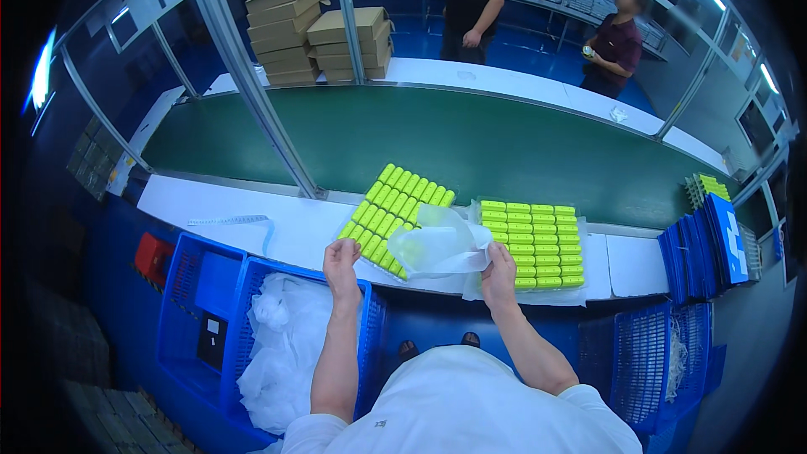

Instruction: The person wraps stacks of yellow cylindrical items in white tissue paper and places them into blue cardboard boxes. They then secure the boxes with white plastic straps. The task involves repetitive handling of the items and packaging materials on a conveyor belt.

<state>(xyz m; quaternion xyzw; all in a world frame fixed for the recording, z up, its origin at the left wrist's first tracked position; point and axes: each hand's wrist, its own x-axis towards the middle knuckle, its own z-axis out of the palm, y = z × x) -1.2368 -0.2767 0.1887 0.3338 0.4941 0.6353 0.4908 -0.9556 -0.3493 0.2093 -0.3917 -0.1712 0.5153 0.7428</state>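
Note:
My right hand [498, 276] pinches the edge of a translucent white plastic bag [441, 248]. The bag hangs loosely over the near right part of a slanted tray of lime-green cylindrical pieces [382, 210]. Fingers curled together, my left hand [341, 267] is at the near left corner of that tray; what it holds, if anything, cannot be made out. Just right of the bag, a second tray of lime-green pieces [534, 244] rests squarely on a translucent sheet, its rows facing me.
A green conveyor belt [504, 147] runs beyond the white bench [202, 193]. Blue crates [197, 269] stand low left, one filled with crumpled white bags [290, 336]. Blue folders [698, 244] stand at right, above another blue basket [639, 370]. Cardboard boxes [286, 21] and two people [475, 0] are across the belt.

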